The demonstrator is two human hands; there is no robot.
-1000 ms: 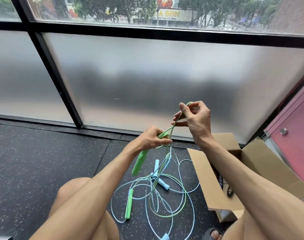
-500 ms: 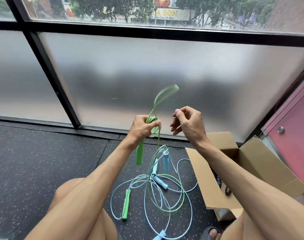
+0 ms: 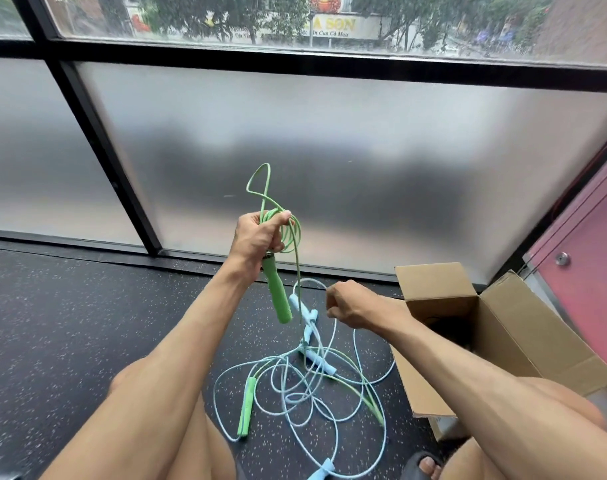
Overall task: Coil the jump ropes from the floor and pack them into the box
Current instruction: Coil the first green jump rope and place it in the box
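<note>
- Rope work sits in front of the cardboard box (image 3: 503, 327), which stands open on the dark speckled floor (image 3: 53, 323) below the frosted window (image 3: 364, 150).
- The left hand (image 3: 257, 237), raised well above and left of the box, is closed in a fist around the top of a green handle (image 3: 278, 292) and a few small coils of the green jump rope (image 3: 291, 230); a loop of that cord pokes up above the fist, and the handle hangs down from it.
- From the coils one green strand drops straight down toward the tangle on the floor.
- The right hand (image 3: 350, 306), lower and just left of the box's near flap, is curled nearly shut with the knuckles up; a thin pale cord runs down from beneath it, but I cannot tell whether the fingers pinch it.
- The second green handle (image 3: 246, 407) lies on the floor, left of the box, between the person's knees.
- The light blue jump rope (image 3: 316, 403) lies in loose loops mixed with green cord, left of the box; one blue handle (image 3: 317, 358) lies near the box's flap, another blue handle (image 3: 321, 471) nearer the person.
- A sandalled toe (image 3: 426, 465) shows in front of the box.
</note>
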